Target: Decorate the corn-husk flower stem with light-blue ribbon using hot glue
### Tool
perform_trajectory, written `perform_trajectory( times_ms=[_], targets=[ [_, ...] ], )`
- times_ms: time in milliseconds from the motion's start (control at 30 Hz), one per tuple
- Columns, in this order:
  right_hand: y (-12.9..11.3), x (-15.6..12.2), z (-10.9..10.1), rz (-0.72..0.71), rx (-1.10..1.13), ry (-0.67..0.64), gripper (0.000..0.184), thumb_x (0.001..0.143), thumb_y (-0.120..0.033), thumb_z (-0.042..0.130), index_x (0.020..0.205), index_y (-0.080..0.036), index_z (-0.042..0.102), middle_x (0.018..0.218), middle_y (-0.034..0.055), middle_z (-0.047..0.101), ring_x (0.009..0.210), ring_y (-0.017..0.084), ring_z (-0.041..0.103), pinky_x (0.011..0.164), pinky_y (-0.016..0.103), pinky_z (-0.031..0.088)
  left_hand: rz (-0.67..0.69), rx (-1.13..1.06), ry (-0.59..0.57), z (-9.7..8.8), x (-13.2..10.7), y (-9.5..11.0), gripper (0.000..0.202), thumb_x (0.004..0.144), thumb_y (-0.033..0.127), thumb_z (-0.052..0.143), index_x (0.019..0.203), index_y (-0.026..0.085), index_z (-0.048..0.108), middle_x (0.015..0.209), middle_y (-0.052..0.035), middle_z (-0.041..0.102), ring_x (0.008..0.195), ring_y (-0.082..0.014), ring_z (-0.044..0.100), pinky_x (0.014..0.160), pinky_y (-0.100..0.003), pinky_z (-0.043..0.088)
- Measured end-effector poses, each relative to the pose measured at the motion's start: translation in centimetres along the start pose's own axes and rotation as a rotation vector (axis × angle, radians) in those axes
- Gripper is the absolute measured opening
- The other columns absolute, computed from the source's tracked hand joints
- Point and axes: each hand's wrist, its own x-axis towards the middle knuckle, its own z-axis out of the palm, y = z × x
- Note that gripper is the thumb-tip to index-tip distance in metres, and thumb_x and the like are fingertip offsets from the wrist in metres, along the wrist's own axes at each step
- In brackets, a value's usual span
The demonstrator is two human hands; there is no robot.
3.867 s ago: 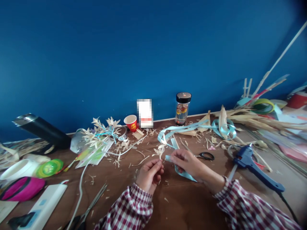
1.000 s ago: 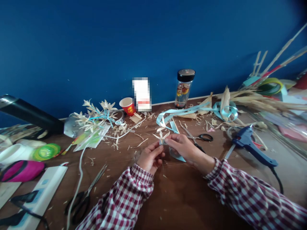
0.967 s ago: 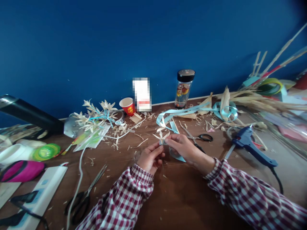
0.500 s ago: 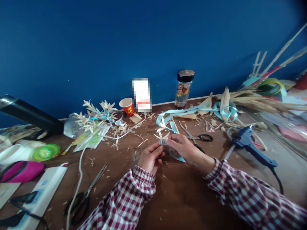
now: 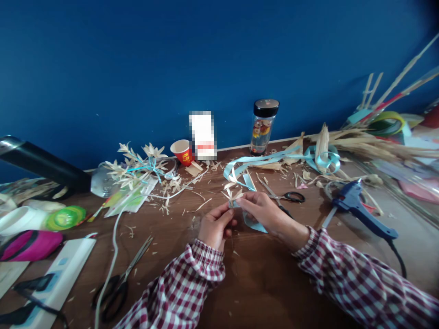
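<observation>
1 husk flower [image 5: 231,194] is hovering over the table [image 5: 260,283]: L hand [image 5: 215,225] is pinching its stem, R hand [image 5: 265,211] is pinching blue ribbon [image 5: 254,223] at its base, both nearly touching. Flower's looking done; ribbon prob. isn't fully on, w/ its free end hanging loose.

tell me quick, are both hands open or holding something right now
Left hand: closed, pinching a small pale flower near its base.
Right hand: closed, pinching a light blue ribbon at the flower's base.
</observation>
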Motion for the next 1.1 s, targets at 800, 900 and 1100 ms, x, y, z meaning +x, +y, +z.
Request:
perform_trajectory(
  times_ms=[800, 900, 1100],
  targets=[
    [-0.1, 0.0, 0.0, -0.060, 0.064, 0.036, 0.023, 0.073, -0.038, 0.064, 0.080, -0.018, 0.055, 0.059, -0.0049, 0.050, 0.046, 0.007, 0.040, 0.040, 0.021, 0.029, 0.107, 0.104, 0.021, 0.0, -0.3, -0.6, 0.033, 0.059, 0.025, 0.076, 0.090, 0.015, 0.073, 0.065, -0.0018, 0.065, 0.054, -0.0089, 0.054, 0.034, -0.013, 0.028],
    [-0.2, 0.0, 0.0, -0.051, 0.085, 0.033, 0.024, 0.072, -0.038, 0.064, 0.078, -0.017, 0.054, 0.060, -0.0044, 0.051, 0.045, 0.006, 0.039, 0.040, 0.021, 0.028, 0.158, 0.128, 0.008, -0.3, -0.1, -1.0, 0.034, 0.060, 0.026, 0.075, 0.092, 0.015, 0.072, 0.063, -0.0013, 0.065, 0.052, -0.0090, 0.053, 0.035, -0.015, 0.030],
    [0.0, 0.0, 0.1, -0.062, 0.120, 0.060, 0.023, 0.072, -0.036, 0.064, 0.078, -0.017, 0.053, 0.060, -0.0050, 0.050, 0.045, 0.005, 0.038, 0.040, 0.020, 0.026, 0.254, 0.207, 0.053, -0.7, 0.2, -1.4, 0.030, 0.062, 0.027, 0.074, 0.089, 0.013, 0.073, 0.057, 0.0005, 0.063, 0.041, -0.0061, 0.046, 0.036, -0.017, 0.033]
  ],
)
